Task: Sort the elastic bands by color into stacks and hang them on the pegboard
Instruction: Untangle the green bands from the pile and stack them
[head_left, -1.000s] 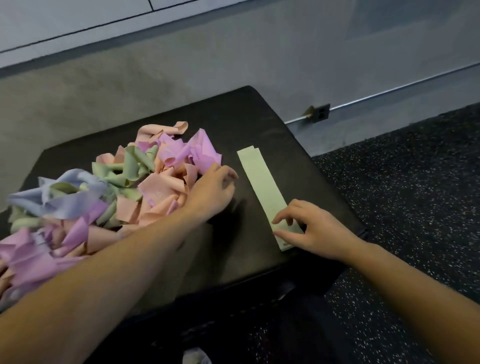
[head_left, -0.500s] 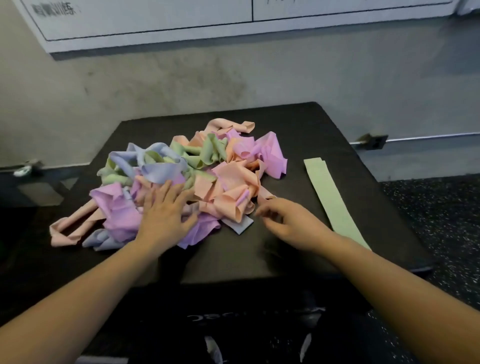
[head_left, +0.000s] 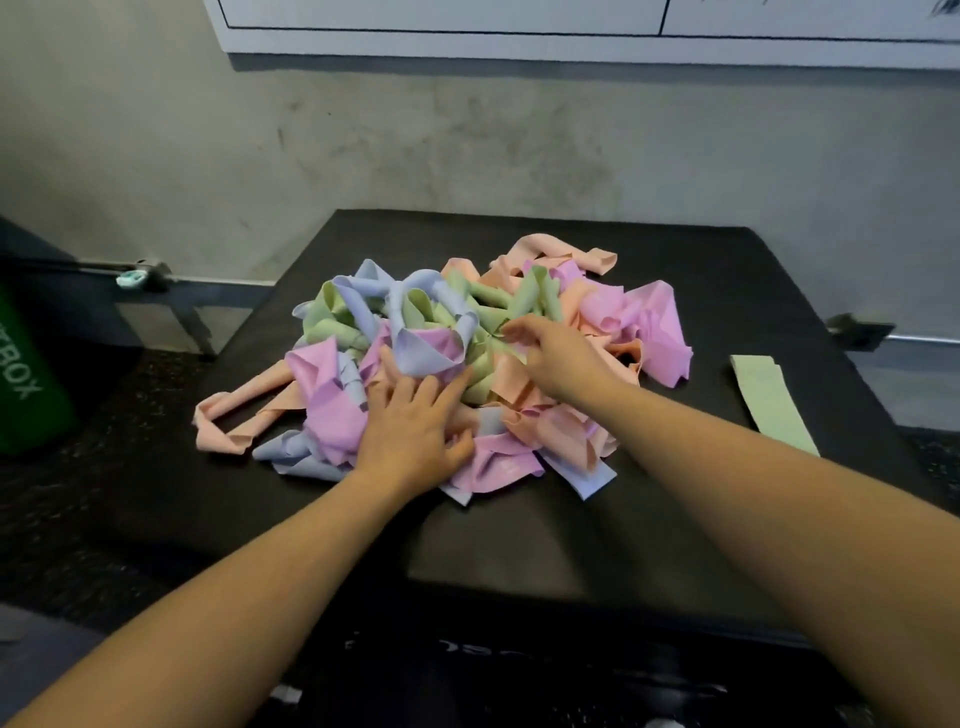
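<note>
A tangled pile of elastic bands (head_left: 644, 322) in pink, peach, green and light blue lies on a black padded box (head_left: 519, 540). My left hand (head_left: 415, 423) rests flat on the near side of the pile, fingers spread over pink and blue bands. My right hand (head_left: 556, 356) lies on the middle of the pile, its blurred fingers stretched left onto a cluster of green bands (head_left: 488, 338). One green band (head_left: 774, 400) lies flat and apart near the box's right edge.
A grey wall rises behind the box, with a white panel (head_left: 519, 31) along its top. A green box with white lettering (head_left: 26, 374) stands on the dark floor at the left. A metal fitting (head_left: 857, 332) sits on the wall at the right.
My right hand left the flat green band, crossed to the pile's front edge, then moved up onto the green bands. My left hand shifted left on the pile. The view turned left.
</note>
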